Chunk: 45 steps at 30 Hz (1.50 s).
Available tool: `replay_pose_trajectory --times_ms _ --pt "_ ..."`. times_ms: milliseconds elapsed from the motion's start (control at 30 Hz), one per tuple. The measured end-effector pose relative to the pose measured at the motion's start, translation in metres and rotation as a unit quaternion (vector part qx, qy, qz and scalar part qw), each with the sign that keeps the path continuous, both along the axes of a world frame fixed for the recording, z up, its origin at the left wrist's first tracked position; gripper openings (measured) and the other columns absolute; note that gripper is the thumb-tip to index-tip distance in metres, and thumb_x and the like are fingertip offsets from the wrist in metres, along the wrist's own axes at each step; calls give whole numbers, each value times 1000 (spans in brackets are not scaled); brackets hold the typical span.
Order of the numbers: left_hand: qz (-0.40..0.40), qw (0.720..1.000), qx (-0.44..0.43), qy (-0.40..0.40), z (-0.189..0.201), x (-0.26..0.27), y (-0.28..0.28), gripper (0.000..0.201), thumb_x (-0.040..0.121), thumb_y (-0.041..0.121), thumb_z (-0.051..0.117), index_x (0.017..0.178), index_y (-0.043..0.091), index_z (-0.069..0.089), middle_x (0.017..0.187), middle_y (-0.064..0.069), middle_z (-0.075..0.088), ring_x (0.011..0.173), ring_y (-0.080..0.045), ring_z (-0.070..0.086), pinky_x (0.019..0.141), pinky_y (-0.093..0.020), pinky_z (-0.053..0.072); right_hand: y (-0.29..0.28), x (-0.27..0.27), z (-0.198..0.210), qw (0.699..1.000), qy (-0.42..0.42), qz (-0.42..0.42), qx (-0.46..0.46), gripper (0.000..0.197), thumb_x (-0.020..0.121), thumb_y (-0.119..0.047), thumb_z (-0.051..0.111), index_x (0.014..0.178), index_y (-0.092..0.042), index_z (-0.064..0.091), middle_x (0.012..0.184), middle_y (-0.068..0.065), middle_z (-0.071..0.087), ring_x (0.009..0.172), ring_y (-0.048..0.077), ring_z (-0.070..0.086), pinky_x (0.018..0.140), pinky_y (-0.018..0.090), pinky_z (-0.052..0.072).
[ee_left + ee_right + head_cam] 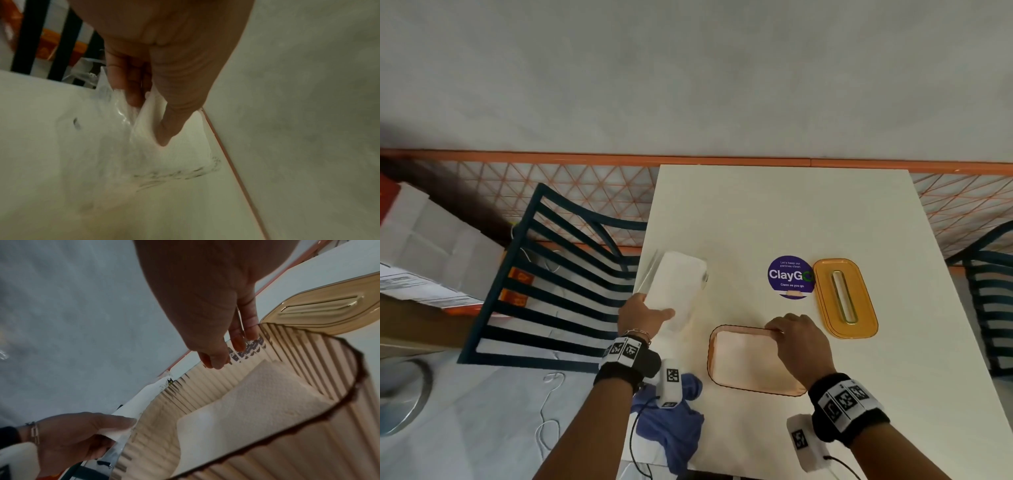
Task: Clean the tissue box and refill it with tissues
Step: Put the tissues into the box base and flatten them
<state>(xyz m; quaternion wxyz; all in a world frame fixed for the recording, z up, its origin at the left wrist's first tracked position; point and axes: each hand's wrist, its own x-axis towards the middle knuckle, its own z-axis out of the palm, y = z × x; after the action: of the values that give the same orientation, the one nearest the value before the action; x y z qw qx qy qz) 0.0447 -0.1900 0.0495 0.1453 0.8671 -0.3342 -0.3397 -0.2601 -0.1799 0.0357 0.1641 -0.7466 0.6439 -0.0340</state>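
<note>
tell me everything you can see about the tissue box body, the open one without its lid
The tissue box is a translucent peach-amber plastic tub with rounded corners, ribbed walls and a dark rim. It stands upright and open near the front of the white table, its lid lying apart behind it to the right. Inside lies a stack of white embossed tissues. The right hand grips its far rim, fingers hooked over the edge.

Soft even daylight; wrist views blurred, edges warped.
</note>
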Motion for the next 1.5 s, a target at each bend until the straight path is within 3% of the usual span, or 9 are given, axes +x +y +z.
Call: replay_pose_trajectory --times_ms 233,400,600,700,800,900,1133,1333,1500 --pt "117 972 -113 167 -2 6 5 43 60 33 83 101 25 72 101 -1 74 96 -27 70 87 -48 60 -4 2 14 998 -31 0 48 30 88 -31 76 117 -31 72 108 -9 73 99 11 61 85 23 53" --pt "154 921 -208 292 20 -5 19 30 74 2 78 102 13 73 104 -11 75 100 -30 70 79 -37 55 -13 18 43 983 -147 -14 110 71 74 -51 84 137 -34 55 126 -17 62 114 7 56 96 22 44" --pt "53 898 -218 379 52 -23 33 32 60 10 75 91 3 69 91 -12 72 92 -30 67 80 -43 53 -13 31 75 890 -394 -41 224 130 51 -52 99 155 -37 22 143 -26 42 131 0 43 111 28 38" --pt "5 905 -188 382 56 -36 35 31 64 10 76 95 6 69 93 -13 71 92 -31 66 84 -46 54 -12 28 89 844 -464 -41 266 116 55 -38 101 150 -37 34 139 -17 57 125 5 56 102 31 54" --pt "6 904 -184 385 51 -56 36 44 56 22 77 97 6 74 99 -15 75 101 -37 69 95 -56 54 -6 20 93 827 -479 -32 292 75 68 -32 95 134 -34 58 121 -10 71 110 9 68 92 32 60" --pt "34 910 -155 384 48 -80 37 24 72 6 78 95 11 74 90 -6 77 94 -27 70 79 -40 54 4 10 86 831 -478 -70 275 46 74 -34 91 116 -27 73 107 -3 78 99 15 74 90 41 62" --pt "63 904 -102 411 36 -100 43 41 63 12 87 102 9 77 96 -11 80 98 -36 73 82 -44 59 18 -27 68 830 -471 -140 263 42 80 -34 85 118 -24 73 112 -8 78 103 13 74 96 45 59" --pt "-33 895 -103 433 46 -122 45 45 61 3 91 102 11 76 100 -13 79 97 -33 75 85 -47 60 24 -60 74 829 -481 -152 239 38 84 -25 82 120 -20 73 114 -6 77 106 14 73 96 43 59" --pt "-135 912 -102 373 45 -170 57 35 51 21 85 84 29 75 87 4 75 85 -18 67 67 -29 52 50 -105 73 835 -468 -196 211 32 85 -18 81 115 -23 72 109 -9 78 101 10 73 95 39 59"
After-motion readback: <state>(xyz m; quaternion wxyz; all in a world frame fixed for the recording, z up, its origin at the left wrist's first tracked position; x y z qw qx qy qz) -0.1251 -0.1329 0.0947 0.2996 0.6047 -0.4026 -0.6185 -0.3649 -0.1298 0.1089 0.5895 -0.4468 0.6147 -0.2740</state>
